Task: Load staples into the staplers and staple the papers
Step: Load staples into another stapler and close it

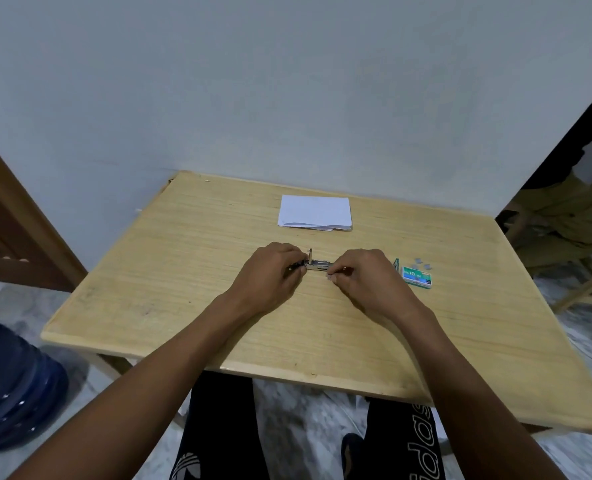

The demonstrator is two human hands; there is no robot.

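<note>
- At the middle of the table (183,271), clamping the opened stapler's (317,265) rear in the curled left hand (273,268), seemingly to steady it.
- Pinching its front end with the right hand (363,275), probably loading staples; too small to confirm.
- Just rightward, within reach: staple box (417,276), loose staple strips (422,262).
- Farthest: papers (315,212), not yet stapled.

two hands (270,270) (365,277), one stapler (317,265), one staple box (417,275), one paper stack (315,212).

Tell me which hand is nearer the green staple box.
Right. The right hand sits just left of the staple box; the left hand is farther left, gripping the far end of the stapler.
</note>
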